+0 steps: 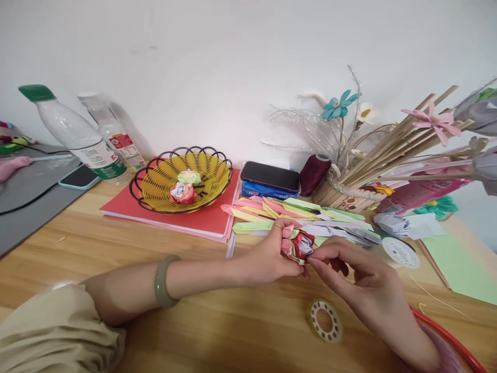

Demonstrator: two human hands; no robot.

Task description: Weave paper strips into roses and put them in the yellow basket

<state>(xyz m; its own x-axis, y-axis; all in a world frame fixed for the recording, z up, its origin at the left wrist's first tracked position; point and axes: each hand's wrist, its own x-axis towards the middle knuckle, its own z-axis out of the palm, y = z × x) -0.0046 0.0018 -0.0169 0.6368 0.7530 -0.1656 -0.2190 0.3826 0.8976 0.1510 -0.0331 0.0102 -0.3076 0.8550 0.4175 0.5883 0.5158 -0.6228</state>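
Observation:
A folded paper flower (298, 243) in pink, red, green and pale lilac is held above the table. My left hand (267, 256) is closed around its left side, with the thumb on top and fingers beneath. At the flower's lower right edge, my right hand (357, 280) pinches with thumb and forefinger; the part between the fingertips looks like the paper's edge. Just behind the hands lie folded paper strips (272, 210) in pink, yellow, green and lilac. A roll of clear tape (325, 321) rests on the table below my right hand.
A yellow woven basket (212, 176) holds two paper flowers on red paper (120, 204). Bottles (93, 150) stand at the left. A phone (271, 176) lies on a blue pack, beside maroon thread (315, 173). A stick holder (334, 194), thread spool (399, 252) and green paper (462, 267) are at the right.

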